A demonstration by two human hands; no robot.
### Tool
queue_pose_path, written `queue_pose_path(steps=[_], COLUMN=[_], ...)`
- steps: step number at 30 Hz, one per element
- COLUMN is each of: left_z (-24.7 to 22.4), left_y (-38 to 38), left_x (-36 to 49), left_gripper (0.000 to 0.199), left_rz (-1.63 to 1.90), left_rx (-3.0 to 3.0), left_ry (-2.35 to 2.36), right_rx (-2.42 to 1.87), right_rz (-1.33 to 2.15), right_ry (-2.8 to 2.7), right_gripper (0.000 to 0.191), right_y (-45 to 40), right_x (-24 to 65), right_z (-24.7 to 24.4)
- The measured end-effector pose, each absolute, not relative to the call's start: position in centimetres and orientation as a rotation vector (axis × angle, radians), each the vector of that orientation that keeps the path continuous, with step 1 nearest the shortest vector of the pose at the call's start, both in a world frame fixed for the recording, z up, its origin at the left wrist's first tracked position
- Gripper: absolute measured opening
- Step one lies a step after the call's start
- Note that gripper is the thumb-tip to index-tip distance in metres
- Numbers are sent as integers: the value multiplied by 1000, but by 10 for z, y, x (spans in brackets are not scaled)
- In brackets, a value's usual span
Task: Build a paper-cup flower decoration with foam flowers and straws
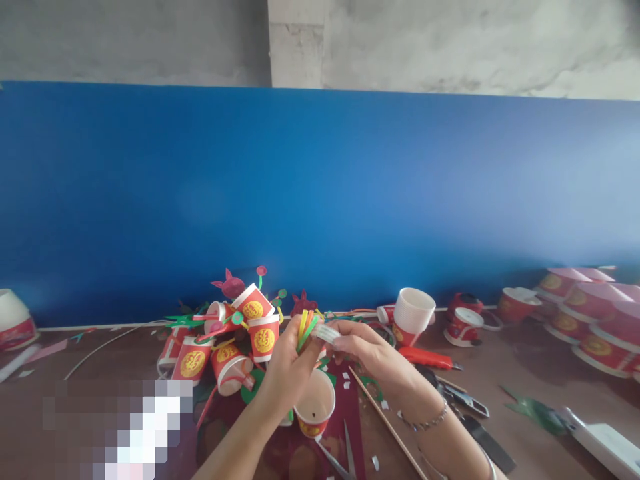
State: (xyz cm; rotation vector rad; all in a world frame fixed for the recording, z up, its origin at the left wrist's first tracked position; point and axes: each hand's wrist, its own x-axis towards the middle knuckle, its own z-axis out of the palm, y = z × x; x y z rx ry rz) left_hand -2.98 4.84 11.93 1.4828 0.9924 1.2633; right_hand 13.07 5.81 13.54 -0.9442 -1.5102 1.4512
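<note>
My left hand (pixel 286 365) is closed round several thin strips (pixel 306 328) in yellow, orange and green, whose ends stick up past the fingers. Close beside it, my right hand (pixel 373 353) pinches a small whitish piece (pixel 327 335); its exact kind is unclear, and its left end meets the left fingers. Below both hands stands a red and white paper cup (pixel 316 400), with a small dark spot inside. Open scissors (pixel 349 448) lie in front of this cup, partly cut off by the frame edge.
Decorated paper cups (pixel 195 360) are heaped at left. A stack of white-rimmed cups (pixel 415 310) stands right of centre, near an orange-red cutter (pixel 427 358). A wooden stick (pixel 385 420) crosses the table. More cups (pixel 600 337) sit far right; a blue panel (pixel 320 200) rises behind.
</note>
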Motion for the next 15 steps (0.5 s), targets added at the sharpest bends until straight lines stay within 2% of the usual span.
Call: queue_pose_path(steps=[6, 11, 15], left_z=[120, 123, 123], left_y=[49, 49, 49], left_x=[-29, -37, -42], left_gripper=[29, 44, 37], left_rz=[1260, 1146, 1056], left_rx=[1317, 1219, 1203], left_ry=[931, 889, 890], right_rx=[-864, -895, -850], right_rz=[1484, 1348, 1278], right_ry=[-1582, -1739, -1984], right_gripper=[15, 24, 30], right_y=[60, 63, 66], right_x=[136, 139, 144], right_z=[136, 143, 144])
